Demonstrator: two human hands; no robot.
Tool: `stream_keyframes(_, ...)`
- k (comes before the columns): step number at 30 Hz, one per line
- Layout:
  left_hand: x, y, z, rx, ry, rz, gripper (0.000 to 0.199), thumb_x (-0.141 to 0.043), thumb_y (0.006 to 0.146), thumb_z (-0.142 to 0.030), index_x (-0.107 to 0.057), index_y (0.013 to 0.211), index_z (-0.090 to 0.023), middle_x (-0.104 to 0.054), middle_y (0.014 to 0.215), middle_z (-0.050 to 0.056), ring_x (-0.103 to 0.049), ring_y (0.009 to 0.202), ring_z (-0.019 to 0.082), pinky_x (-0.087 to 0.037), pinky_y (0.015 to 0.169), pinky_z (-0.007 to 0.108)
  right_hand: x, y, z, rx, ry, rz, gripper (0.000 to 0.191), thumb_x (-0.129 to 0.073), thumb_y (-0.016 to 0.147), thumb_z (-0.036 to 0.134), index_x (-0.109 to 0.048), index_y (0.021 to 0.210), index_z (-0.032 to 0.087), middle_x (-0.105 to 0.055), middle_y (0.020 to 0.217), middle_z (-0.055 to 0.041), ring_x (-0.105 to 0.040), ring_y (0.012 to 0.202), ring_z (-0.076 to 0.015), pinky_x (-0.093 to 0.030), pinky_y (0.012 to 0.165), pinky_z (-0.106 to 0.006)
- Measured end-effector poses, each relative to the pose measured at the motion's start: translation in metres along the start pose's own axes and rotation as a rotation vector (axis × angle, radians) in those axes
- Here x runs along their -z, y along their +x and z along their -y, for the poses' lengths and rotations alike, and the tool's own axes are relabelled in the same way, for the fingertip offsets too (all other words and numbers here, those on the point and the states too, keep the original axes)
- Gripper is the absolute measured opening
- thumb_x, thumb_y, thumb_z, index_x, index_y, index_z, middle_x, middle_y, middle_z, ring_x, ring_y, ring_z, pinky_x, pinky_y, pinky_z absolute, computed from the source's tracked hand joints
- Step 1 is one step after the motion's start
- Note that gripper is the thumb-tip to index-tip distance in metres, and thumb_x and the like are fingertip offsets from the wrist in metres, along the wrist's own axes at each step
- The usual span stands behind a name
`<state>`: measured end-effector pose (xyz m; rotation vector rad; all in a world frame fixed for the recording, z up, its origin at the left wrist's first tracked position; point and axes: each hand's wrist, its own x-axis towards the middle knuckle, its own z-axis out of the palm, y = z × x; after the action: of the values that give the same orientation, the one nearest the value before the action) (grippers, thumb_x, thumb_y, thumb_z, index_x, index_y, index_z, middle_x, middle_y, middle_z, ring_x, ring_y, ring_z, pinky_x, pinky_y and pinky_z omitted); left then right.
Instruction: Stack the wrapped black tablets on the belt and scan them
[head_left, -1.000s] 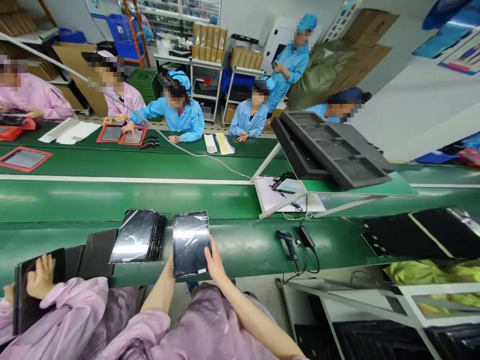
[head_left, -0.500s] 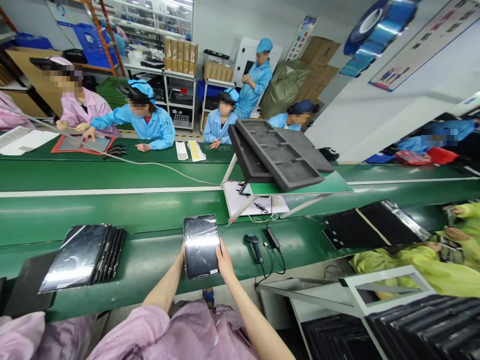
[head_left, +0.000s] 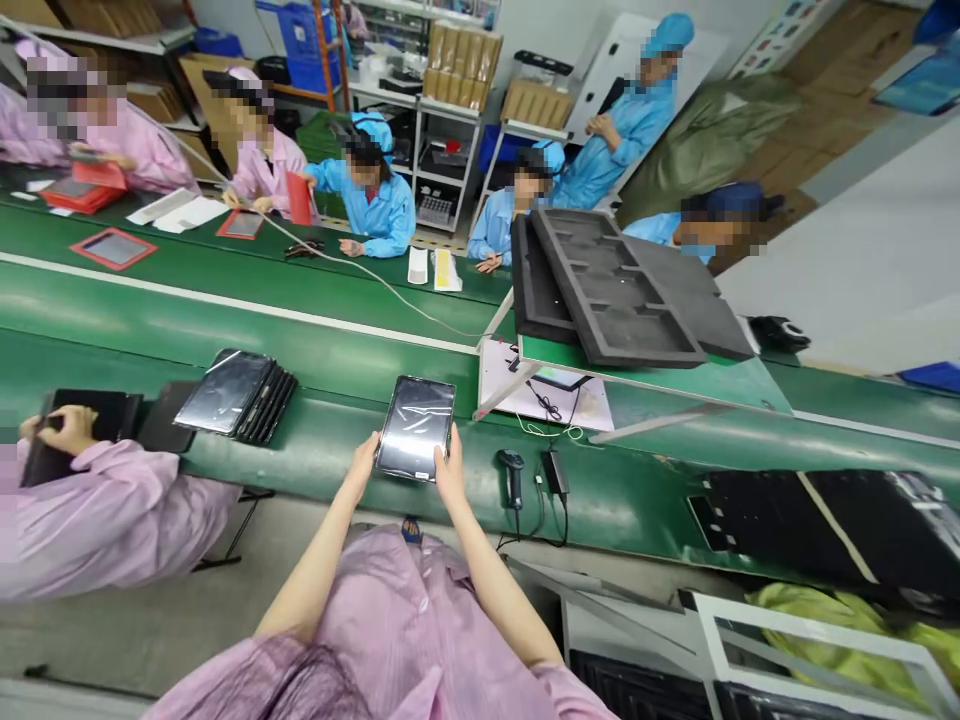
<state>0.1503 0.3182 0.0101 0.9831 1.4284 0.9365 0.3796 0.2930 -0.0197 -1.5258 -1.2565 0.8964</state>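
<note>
Between my two hands is a tablet [head_left: 417, 428] with a dark glossy screen facing up and a small white label at its lower edge. My left hand [head_left: 364, 462] grips its left side, and my right hand [head_left: 450, 468] grips the right side with the thumb over the front. The tablet is over the near edge of the green workbench [head_left: 330, 450]. To the left stands a leaning stack of similar tablets [head_left: 232, 395]. A black barcode scanner [head_left: 512, 480] lies to the right of my right hand, beside a black power adapter [head_left: 555, 472].
A raised stand [head_left: 750, 385] carries black foam trays [head_left: 622, 290] at centre right. Under it lies a white board [head_left: 499, 385] with cables. Black panels [head_left: 817, 520] lie on the right. A co-worker's hand [head_left: 71, 428] is at the far left; other people sit across the bench.
The camera view has turned to the left, bringing a co-worker beside me into view. Both hands still hold the tablet. Across the bench, a person in blue has lifted a red-framed piece.
</note>
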Motion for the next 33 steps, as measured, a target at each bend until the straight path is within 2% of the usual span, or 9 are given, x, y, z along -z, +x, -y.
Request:
stream_keyframes(3, 0.008, -0.02, 0.024, -0.061, -0.007, 0.01, 0.071, -0.075, 0.104, -0.049, -0.065, 0.163, -0.011, -0.063, 0.17, 0.017, -0.055, 0.162, 0.032, -0.045, 0.133, 0.04, 0.011, -0.015, -0.002, 0.077, -0.003, 0.094, 0.098, -0.068, 0.1, 0.061, -0.032, 0.183, 0.022, -0.036, 0.187, -0.0149, -0.037, 0.173, -0.0315, -0.031, 0.142, -0.056)
stream_keyframes(6, 0.016, -0.029, 0.03, -0.107, 0.073, 0.044, 0.088, -0.088, 0.092, -0.038, -0.058, 0.17, -0.011, -0.064, 0.17, 0.015, -0.063, 0.153, 0.033, -0.052, 0.128, 0.039, 0.024, -0.025, -0.004, 0.145, -0.018, 0.2, 0.118, -0.083, 0.09, 0.063, -0.026, 0.184, 0.02, -0.034, 0.187, -0.0181, -0.041, 0.17, -0.0344, -0.036, 0.14, -0.056)
stream_keyframes(8, 0.023, -0.028, 0.025, -0.142, 0.151, 0.055, 0.09, -0.093, 0.087, -0.036, -0.061, 0.168, -0.012, -0.067, 0.166, 0.013, -0.069, 0.145, 0.035, -0.056, 0.123, 0.04, 0.029, -0.025, -0.005, 0.173, -0.04, 0.233, 0.122, -0.087, 0.088, 0.061, -0.026, 0.184, 0.018, -0.035, 0.187, -0.0195, -0.042, 0.17, -0.0351, -0.037, 0.139, -0.055)
stream_keyframes(13, 0.035, -0.02, 0.007, -0.27, 0.327, 0.079, 0.083, -0.098, 0.081, -0.026, -0.07, 0.159, -0.015, -0.068, 0.166, 0.011, -0.063, 0.151, 0.036, -0.06, 0.118, 0.04, 0.03, -0.014, -0.01, 0.197, -0.075, 0.23, 0.117, -0.085, 0.091, 0.057, -0.026, 0.184, 0.015, -0.039, 0.185, -0.0207, -0.047, 0.167, -0.0351, -0.041, 0.136, -0.053)
stream_keyframes(19, 0.029, -0.015, -0.01, -0.377, 0.45, 0.052, 0.065, -0.093, 0.085, -0.027, -0.079, 0.148, -0.025, -0.076, 0.156, 0.006, -0.071, 0.142, 0.033, -0.063, 0.114, 0.042, 0.027, 0.0, -0.018, 0.179, -0.089, 0.206, 0.108, -0.081, 0.096, 0.058, -0.028, 0.184, 0.024, -0.042, 0.184, -0.0152, -0.05, 0.164, -0.0342, -0.041, 0.136, -0.056)
stream_keyframes(22, 0.027, -0.014, -0.01, -0.38, 0.454, 0.037, 0.064, -0.094, 0.085, -0.03, -0.079, 0.147, -0.025, -0.075, 0.157, 0.006, -0.071, 0.141, 0.032, -0.065, 0.111, 0.04, 0.026, 0.004, -0.02, 0.203, -0.11, 0.21, 0.109, -0.08, 0.096, 0.061, -0.027, 0.185, 0.025, -0.042, 0.184, -0.0152, -0.048, 0.165, -0.0343, -0.042, 0.135, -0.056)
stream_keyframes(26, 0.025, -0.013, -0.005, -0.38, 0.417, -0.014, 0.063, -0.094, 0.086, -0.029, -0.08, 0.146, -0.022, -0.074, 0.159, 0.008, -0.07, 0.144, 0.032, -0.066, 0.107, 0.038, 0.022, 0.0, -0.018, 0.248, -0.167, 0.168, 0.101, -0.073, 0.101, 0.058, -0.028, 0.184, 0.022, -0.043, 0.184, -0.0166, -0.044, 0.168, -0.0337, -0.039, 0.138, -0.056)
stream_keyframes(30, 0.027, -0.005, -0.005, -0.384, 0.431, -0.016, 0.058, -0.095, 0.084, -0.026, -0.083, 0.141, -0.02, -0.081, 0.147, 0.008, -0.076, 0.133, 0.032, -0.066, 0.107, 0.037, 0.014, -0.005, -0.017, 0.25, -0.209, 0.12, 0.094, -0.069, 0.104, 0.052, -0.028, 0.183, 0.021, -0.045, 0.182, -0.0178, -0.046, 0.166, -0.0346, -0.039, 0.137, -0.057)
stream_keyframes(33, 0.03, 0.0, -0.006, -0.38, 0.477, 0.004, 0.06, -0.094, 0.085, -0.028, -0.082, 0.143, -0.02, -0.083, 0.144, 0.008, -0.078, 0.13, 0.031, -0.065, 0.107, 0.037, 0.011, -0.008, -0.02, 0.273, -0.227, 0.119, 0.1, -0.072, 0.102, 0.05, -0.023, 0.184, 0.02, -0.04, 0.184, -0.0194, -0.042, 0.168, -0.0352, -0.038, 0.138, -0.057)
